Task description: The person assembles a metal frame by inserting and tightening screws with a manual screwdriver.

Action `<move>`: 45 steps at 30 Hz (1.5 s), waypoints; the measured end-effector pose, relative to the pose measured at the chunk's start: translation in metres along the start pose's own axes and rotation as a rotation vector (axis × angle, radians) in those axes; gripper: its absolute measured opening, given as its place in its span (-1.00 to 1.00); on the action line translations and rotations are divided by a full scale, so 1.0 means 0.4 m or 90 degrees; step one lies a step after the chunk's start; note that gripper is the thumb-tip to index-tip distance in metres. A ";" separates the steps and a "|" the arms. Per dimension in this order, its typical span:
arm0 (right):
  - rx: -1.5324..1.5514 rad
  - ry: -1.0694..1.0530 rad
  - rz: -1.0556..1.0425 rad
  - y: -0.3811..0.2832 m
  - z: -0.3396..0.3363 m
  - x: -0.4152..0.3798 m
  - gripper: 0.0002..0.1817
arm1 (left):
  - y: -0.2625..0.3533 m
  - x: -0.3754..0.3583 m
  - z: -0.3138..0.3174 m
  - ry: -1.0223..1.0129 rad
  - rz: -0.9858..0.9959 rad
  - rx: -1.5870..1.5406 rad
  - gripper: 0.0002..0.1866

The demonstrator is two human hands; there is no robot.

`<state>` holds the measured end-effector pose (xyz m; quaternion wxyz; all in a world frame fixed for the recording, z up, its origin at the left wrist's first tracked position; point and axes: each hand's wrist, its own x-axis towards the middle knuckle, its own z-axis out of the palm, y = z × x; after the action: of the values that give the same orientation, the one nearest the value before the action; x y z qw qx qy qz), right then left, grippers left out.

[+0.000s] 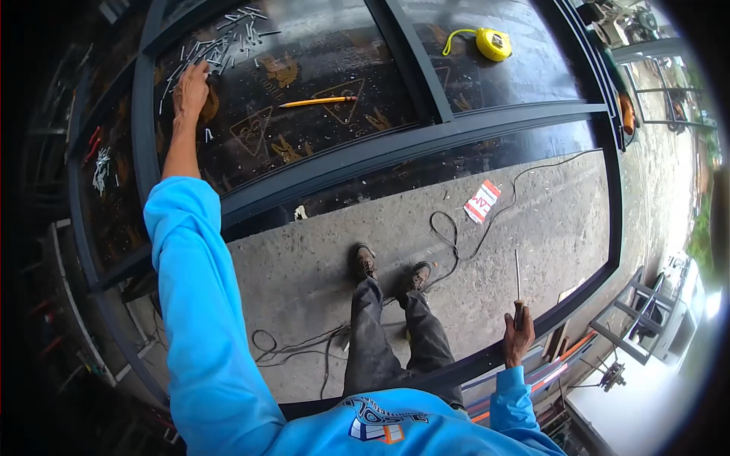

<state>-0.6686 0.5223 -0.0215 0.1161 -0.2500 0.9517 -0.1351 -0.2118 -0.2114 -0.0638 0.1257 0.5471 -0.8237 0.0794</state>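
My left hand (190, 93) reaches out over the dark board at the upper left. Its fingers are bent and drawn together at the near edge of a loose pile of long screws (220, 52); what lies between the fingertips is too small to make out. My right hand (518, 340) is wrapped around the handle of a screwdriver (518, 283), whose long thin shaft points away from me. That hand is beside the near bar of the dark metal frame (334, 165). A yellow pencil (318, 101) lies on the board to the right of my left hand.
A yellow tape measure (493, 45) rests on the board (365, 45) at the upper right. More screws (100, 172) and red-handled pliers (93, 143) lie at far left. A red and white packet (482, 201) and a black cable (487, 232) are on the concrete floor.
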 end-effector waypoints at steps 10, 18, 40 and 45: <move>0.034 -0.041 -0.014 -0.053 -0.035 -0.004 -0.48 | 0.150 -0.051 -0.114 -0.029 -0.121 -0.013 -0.79; 0.118 0.019 -0.115 0.002 -0.005 -0.017 -0.53 | 0.221 -0.163 -0.166 -0.171 -0.201 -0.084 -0.81; 0.606 -0.331 0.140 -0.304 0.021 0.090 -0.49 | 0.363 -0.173 -0.177 0.223 -0.300 -0.664 -0.58; 0.814 -0.556 0.128 -0.491 0.071 0.135 -0.54 | 0.829 -0.415 -0.293 -0.105 -0.426 -1.179 -0.84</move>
<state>-0.6190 0.3246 0.0056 0.6133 -0.0775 0.5753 -0.5356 -0.4420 0.0954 0.0016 0.4623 0.4414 -0.3696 -0.6744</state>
